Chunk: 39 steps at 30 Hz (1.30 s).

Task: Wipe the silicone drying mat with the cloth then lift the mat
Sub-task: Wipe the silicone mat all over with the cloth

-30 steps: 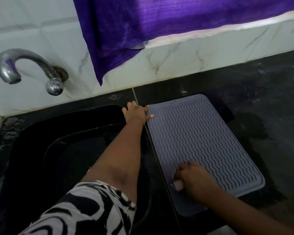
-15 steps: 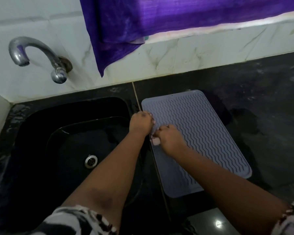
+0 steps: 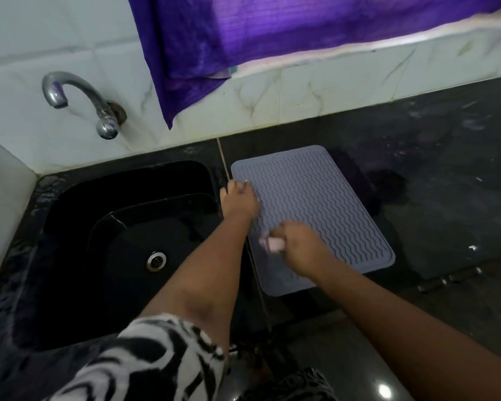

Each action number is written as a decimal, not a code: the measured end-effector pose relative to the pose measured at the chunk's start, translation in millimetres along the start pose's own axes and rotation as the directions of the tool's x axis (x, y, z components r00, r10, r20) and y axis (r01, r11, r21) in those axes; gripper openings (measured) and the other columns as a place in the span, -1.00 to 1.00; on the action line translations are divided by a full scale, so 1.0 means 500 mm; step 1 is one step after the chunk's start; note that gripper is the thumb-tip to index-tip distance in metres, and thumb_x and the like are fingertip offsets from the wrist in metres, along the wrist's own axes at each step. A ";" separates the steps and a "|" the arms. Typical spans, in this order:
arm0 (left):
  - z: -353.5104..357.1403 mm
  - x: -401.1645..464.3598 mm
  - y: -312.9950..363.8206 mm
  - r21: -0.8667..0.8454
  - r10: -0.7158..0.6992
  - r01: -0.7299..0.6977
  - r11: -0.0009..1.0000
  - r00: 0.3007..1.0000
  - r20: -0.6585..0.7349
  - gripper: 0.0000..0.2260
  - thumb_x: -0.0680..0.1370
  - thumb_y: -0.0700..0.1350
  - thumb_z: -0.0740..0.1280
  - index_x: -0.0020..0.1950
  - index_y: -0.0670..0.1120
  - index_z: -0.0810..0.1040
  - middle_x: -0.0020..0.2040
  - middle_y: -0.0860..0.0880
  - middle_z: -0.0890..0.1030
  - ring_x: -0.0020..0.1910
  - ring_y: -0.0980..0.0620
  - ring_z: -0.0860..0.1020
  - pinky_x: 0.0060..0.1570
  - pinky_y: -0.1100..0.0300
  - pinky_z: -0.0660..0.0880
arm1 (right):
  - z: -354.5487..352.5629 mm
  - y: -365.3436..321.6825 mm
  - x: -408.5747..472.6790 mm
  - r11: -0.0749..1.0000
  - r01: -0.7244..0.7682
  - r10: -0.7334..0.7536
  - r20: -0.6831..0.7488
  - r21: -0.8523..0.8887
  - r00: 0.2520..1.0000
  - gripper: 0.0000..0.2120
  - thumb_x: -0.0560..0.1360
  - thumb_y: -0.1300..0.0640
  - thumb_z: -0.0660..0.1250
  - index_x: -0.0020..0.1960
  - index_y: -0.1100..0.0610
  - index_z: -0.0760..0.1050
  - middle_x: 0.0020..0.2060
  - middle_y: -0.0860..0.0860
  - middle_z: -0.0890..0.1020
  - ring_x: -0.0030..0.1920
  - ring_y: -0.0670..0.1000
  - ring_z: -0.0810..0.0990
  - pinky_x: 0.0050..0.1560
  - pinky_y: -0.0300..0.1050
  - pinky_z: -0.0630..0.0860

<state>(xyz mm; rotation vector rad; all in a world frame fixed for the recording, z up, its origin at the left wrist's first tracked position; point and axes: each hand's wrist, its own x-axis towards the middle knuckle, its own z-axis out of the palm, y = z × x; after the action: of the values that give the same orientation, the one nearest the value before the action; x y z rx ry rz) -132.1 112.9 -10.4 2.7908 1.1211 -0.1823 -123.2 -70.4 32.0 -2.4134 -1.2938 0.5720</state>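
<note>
The left hand [image 3: 239, 199] reached forward from a black-and-white patterned sleeve [image 3: 145, 363], its forearm crossing the right rim of the sink [image 3: 122, 215]. It lay palm down on the left edge of the silicone drying mat [image 3: 324, 204], fingers curled together and pressing on the mat's rim near the far left corner; whether the tips hooked under the edge could not be told.

The right hand [image 3: 297, 244] came in from the lower right on a bare forearm and rested knuckles up on the near left part of the mat. Its fingers were closed around a small pale pink cloth [image 3: 272, 243], only a bunched end of which showed past the thumb side. The hand was blurred, so the exact grip could not be made out.

The mat, grey with wavy ridges, lay flat on the dark countertop [image 3: 431, 175] just right of the sink, its long side angled away from the wall, touching the counter all along what could be seen.

Counted: two hands, one mat, one cloth in the hand, one black sink with one metal drain [image 3: 156, 260], one curved metal tap [image 3: 78, 99] on the tiled wall, and one purple fabric [image 3: 243, 36] hanging above the counter. A few small pale specks lay on the counter to the right of the mat
</note>
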 end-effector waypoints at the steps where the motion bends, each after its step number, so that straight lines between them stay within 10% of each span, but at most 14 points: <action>1: 0.005 -0.027 0.005 -0.089 -0.014 0.009 0.996 0.998 -0.056 -0.64 0.61 0.07 0.13 0.31 -0.08 0.47 0.32 -0.12 0.47 0.35 -0.12 0.29 0.30 -0.03 0.22 | 0.004 -0.005 0.019 0.999 0.011 -0.011 -0.002 -0.037 1.000 -0.71 0.51 0.32 0.19 0.15 0.14 0.57 0.09 0.16 0.58 0.11 0.19 0.53 0.12 0.05 0.50; 4: 0.033 -0.103 0.015 -0.070 0.050 -0.058 0.996 0.993 -0.108 -0.77 0.58 0.01 0.19 0.08 0.00 0.60 0.13 -0.06 0.60 0.24 -0.07 0.37 0.18 0.03 0.26 | 0.056 -0.015 0.020 0.968 0.028 0.002 0.120 -0.248 0.993 -0.71 0.54 0.19 0.22 0.24 0.17 0.50 0.22 0.16 0.52 0.25 0.21 0.46 0.28 0.08 0.41; 10: 0.049 -0.142 0.003 0.101 0.098 -0.105 0.989 0.993 0.071 -0.66 0.67 0.06 0.05 0.38 0.06 0.43 0.40 0.09 0.41 0.39 -0.02 0.27 0.40 -0.06 0.12 | 0.120 0.016 -0.121 0.897 0.142 -0.089 0.143 -0.418 0.986 -0.56 0.49 0.14 0.27 0.37 0.06 0.37 0.31 0.07 0.45 0.31 0.16 0.36 0.36 0.10 0.27; 18: 0.022 -0.153 -0.002 -0.013 0.124 -0.124 0.992 0.978 0.170 -0.63 0.64 0.05 0.11 0.43 0.09 0.39 0.48 0.05 0.32 0.47 -0.05 0.18 0.44 -0.16 0.08 | -0.022 0.032 -0.152 1.000 -0.026 0.024 0.266 0.003 0.964 -0.95 0.46 0.18 0.37 -0.13 0.08 0.61 -0.18 -0.01 0.62 -0.16 -0.05 0.56 -0.20 -0.27 0.48; 21: 0.013 -0.131 -0.035 -0.203 0.081 -0.075 0.976 0.996 0.021 -0.66 0.63 -0.02 0.14 0.39 0.03 0.45 0.40 -0.04 0.44 0.39 -0.10 0.31 0.33 -0.07 0.27 | -0.104 0.039 -0.071 0.991 -0.089 0.073 0.163 0.096 0.984 -0.81 0.46 0.19 0.34 -0.32 0.03 0.48 -0.32 -0.05 0.54 -0.25 -0.06 0.52 -0.25 -0.24 0.44; 24: -0.004 -0.083 -0.046 -0.265 -0.018 0.004 0.964 0.999 -0.051 -0.60 0.62 0.02 0.17 0.45 -0.04 0.36 0.37 -0.09 0.43 0.38 -0.14 0.31 0.28 -0.04 0.32 | -0.126 0.041 0.036 0.989 -0.099 0.111 0.106 -0.106 0.988 -0.92 0.46 0.14 0.38 -0.05 0.09 0.60 -0.13 0.03 0.62 -0.06 0.04 0.59 0.00 -0.07 0.53; 34: -0.044 0.178 -0.051 -0.188 0.049 -0.058 0.980 0.997 -0.054 -0.55 0.59 -0.14 0.19 0.50 -0.06 0.28 0.45 -0.11 0.38 0.45 -0.12 0.29 0.38 0.02 0.30 | -0.145 0.013 0.439 0.997 -0.071 0.073 -0.070 0.031 0.995 -0.75 0.48 0.19 0.35 0.15 0.08 0.58 0.04 0.11 0.64 0.08 0.12 0.60 0.06 -0.13 0.45; 39: 0.015 0.243 -0.052 -0.446 -0.041 0.084 0.891 0.994 0.104 -0.59 0.63 -0.18 0.13 0.50 -0.09 0.31 0.50 -0.13 0.33 0.47 -0.12 0.31 0.42 0.09 0.28 | -0.059 0.014 0.557 0.972 -0.040 0.063 0.091 -0.230 0.994 -0.69 0.54 0.14 0.24 0.28 0.06 0.49 0.22 0.13 0.56 0.22 0.18 0.51 0.25 0.00 0.45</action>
<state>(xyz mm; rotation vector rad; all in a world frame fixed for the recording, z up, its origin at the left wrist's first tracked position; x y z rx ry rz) -63.4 212.7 -38.9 2.3150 1.0702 -0.0454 37.0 157.7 2.0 -2.6415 -1.4093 0.5915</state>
